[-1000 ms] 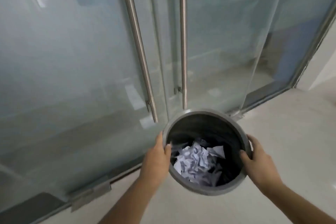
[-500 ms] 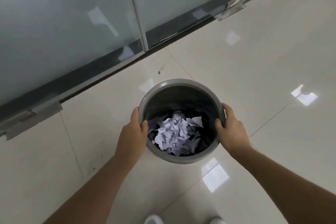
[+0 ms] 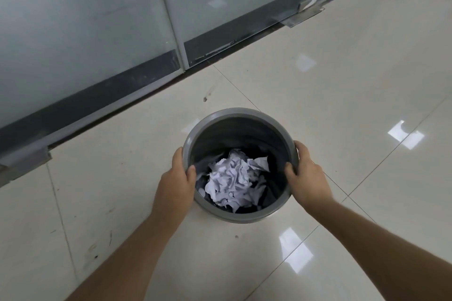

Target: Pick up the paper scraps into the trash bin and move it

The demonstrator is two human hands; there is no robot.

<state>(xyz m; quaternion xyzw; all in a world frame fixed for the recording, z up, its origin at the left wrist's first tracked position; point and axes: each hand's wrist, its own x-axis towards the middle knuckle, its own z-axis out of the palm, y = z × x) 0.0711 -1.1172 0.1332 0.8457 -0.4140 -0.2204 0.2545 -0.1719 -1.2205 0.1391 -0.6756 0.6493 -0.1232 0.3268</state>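
Note:
A round grey trash bin (image 3: pixel 234 113) with a dark liner is low over the pale tiled floor, its opening facing up at me. Crumpled white paper scraps (image 3: pixel 236 178) lie in a heap at its bottom. My left hand (image 3: pixel 177 178) grips the left side of the rim, thumb inside. My right hand (image 3: pixel 307 176) grips the right side of the rim the same way. I cannot tell whether the bin's base touches the floor.
Frosted glass doors (image 3: pixel 97 19) with a dark bottom rail run diagonally across the top left, with metal floor brackets (image 3: pixel 303 16) at their foot. Glossy cream floor tiles (image 3: pixel 354 80) stretch to the right and toward me.
The bin went from up in front of the glass door handles down to floor level. My view tipped downward. Both hands kept their grip on the rim.

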